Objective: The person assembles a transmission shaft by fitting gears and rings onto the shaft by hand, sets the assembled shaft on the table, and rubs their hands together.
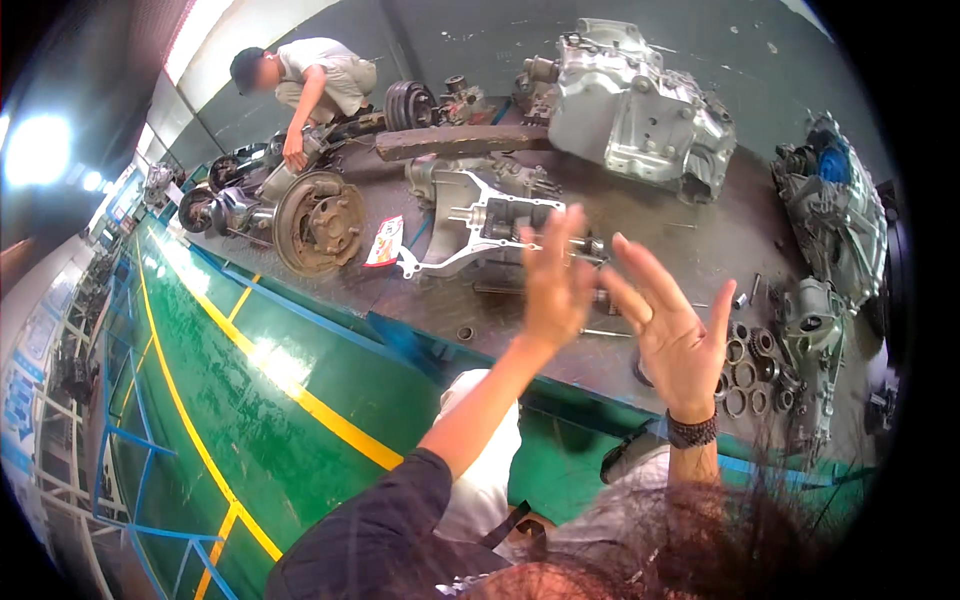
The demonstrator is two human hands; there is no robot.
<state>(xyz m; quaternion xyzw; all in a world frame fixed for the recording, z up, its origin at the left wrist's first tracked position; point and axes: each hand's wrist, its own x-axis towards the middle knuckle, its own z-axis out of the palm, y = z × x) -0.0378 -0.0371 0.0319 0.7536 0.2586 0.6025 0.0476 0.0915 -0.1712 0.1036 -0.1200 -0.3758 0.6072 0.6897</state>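
Observation:
Both of my hands are raised over the near edge of the workbench (400, 290), holding nothing. My left hand (556, 285) is a little blurred, its fingers stretched upward in front of an opened metal gearbox housing (450, 255) with shafts and gears inside. To its right, my right hand (682, 340) has its fingers spread and the palm showing; a dark beaded bracelet (692, 431) circles that wrist. Several metal rings and gears (742, 375) lie on the bench just right of my right hand. Part of the gearbox's shaft end is hidden behind my hands.
A large silver gearbox casing (630, 110) stands at the back, with more transmission parts (835, 220) at right. A rusty brake drum (320, 222), a small packet (385, 242) and a long bar (460, 141) lie leftward. Another person (325, 80) crouches at far left, reaching toward axle parts.

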